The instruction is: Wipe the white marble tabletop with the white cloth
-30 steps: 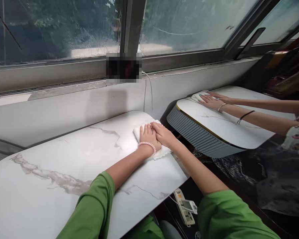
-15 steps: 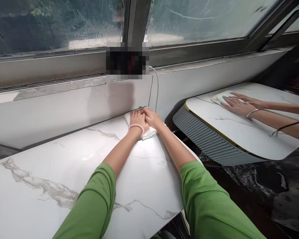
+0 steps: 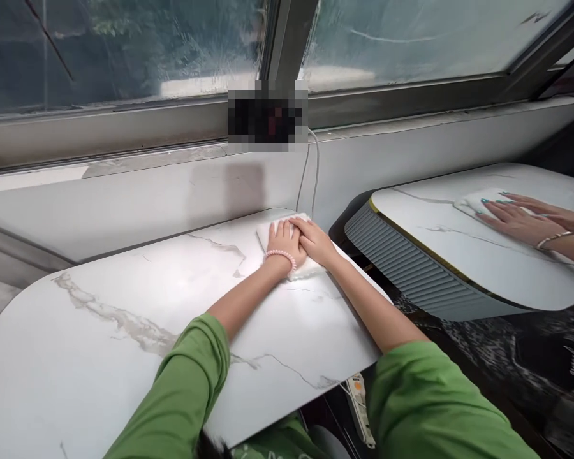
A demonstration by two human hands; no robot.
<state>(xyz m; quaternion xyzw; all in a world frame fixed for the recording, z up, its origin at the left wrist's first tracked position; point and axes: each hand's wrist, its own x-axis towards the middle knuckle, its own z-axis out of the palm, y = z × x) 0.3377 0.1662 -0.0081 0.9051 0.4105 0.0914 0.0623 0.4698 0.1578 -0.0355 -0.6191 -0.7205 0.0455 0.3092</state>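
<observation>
A folded white cloth [image 3: 310, 268] lies on the marble-patterned white tabletop [image 3: 138, 274], near its far right corner by the wall. Flat on the cloth rests my left hand [image 3: 286, 239], fingers stretched forward, with a pink beaded band around the wrist. My right hand [image 3: 318, 242] lies beside it, its fingers extended and touching the left hand's edge, its palm over the cloth. Both hands press down from above; the cloth's middle is hidden under them.
At a second table [image 3: 449, 245] on the right, another person's hands [image 3: 516, 217] press a white cloth. A pixelated dark object [image 3: 268, 118] stands on the window sill, with a cable [image 3: 317, 172] hanging down. A power strip [image 3: 361, 414] shows below the near table.
My view has shifted left, so the scene sits farther right. Both my hands stay on the cloth, which has slid slightly toward me. The other person's hands have moved slightly right.
</observation>
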